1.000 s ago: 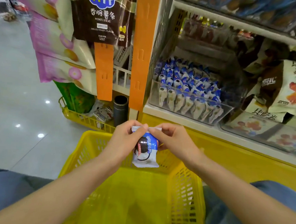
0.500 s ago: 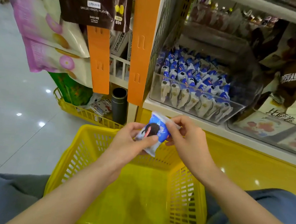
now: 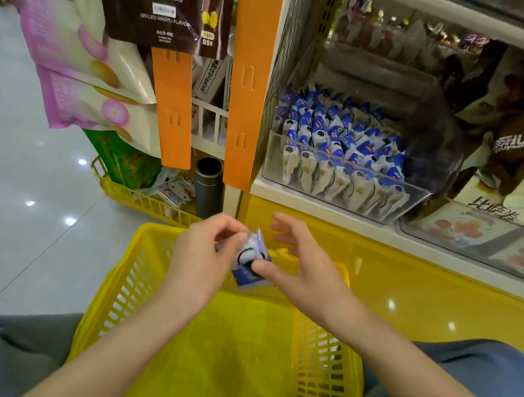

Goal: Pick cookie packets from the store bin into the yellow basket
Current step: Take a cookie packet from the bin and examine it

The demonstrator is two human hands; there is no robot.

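Partly hidden cookie packet (image 3: 248, 254) between left hand (image 3: 201, 256) and right hand (image 3: 307, 263), blurred.

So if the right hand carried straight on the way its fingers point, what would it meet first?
The right hand would probably meet the yellow shelf base below the clear bin, near its left corner; depth is unclear.

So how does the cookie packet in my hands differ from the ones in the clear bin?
The held cookie packet is alone over the yellow basket, pinched by the left hand; the bin packets sit crowded in the clear bin. The held cookie packet is tilted and loose; the bin packets stand in tight rows. Both share blue-and-white wrappers.
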